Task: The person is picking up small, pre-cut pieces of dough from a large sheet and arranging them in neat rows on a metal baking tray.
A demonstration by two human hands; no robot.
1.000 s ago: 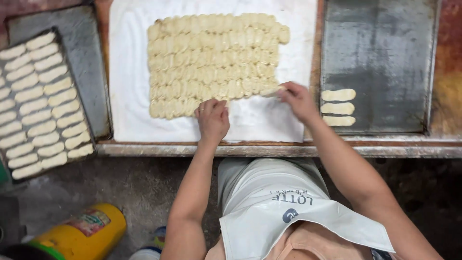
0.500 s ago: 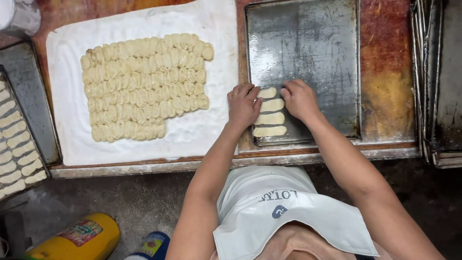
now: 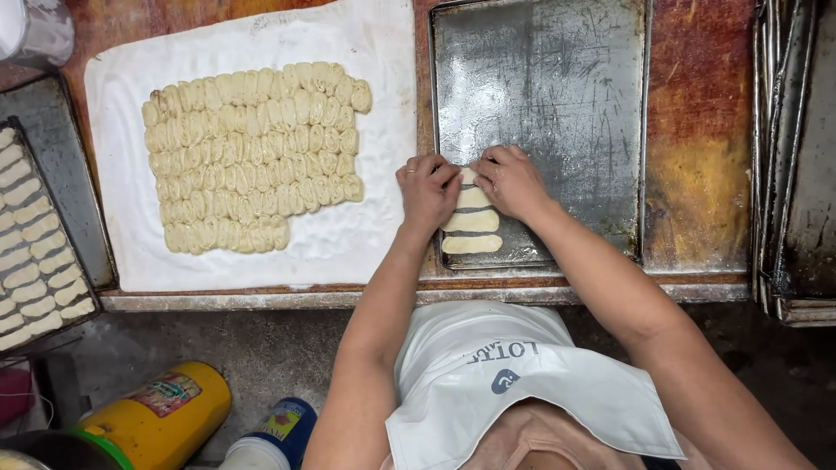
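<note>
Now, hands: left hand (image 3: 428, 190) and right hand (image 3: 509, 180) pinch one dough piece (image 3: 468, 177) between curled fingertips, at the near-left corner of the baking tray (image 3: 557, 78).
Handling: the dough piece looks soft, light and easily dented, probably a little tacky; best held lightly by its two ends.
Placed row: three dough strips (image 3: 471, 223) lie just below the hands, side by side.
Supply: a dough batch (image 3: 252, 157) sits on the white cloth (image 3: 366, 244), left.
Edges: filled tray (image 3: 35, 235) far left; stacked trays (image 3: 788, 174) right.
</note>
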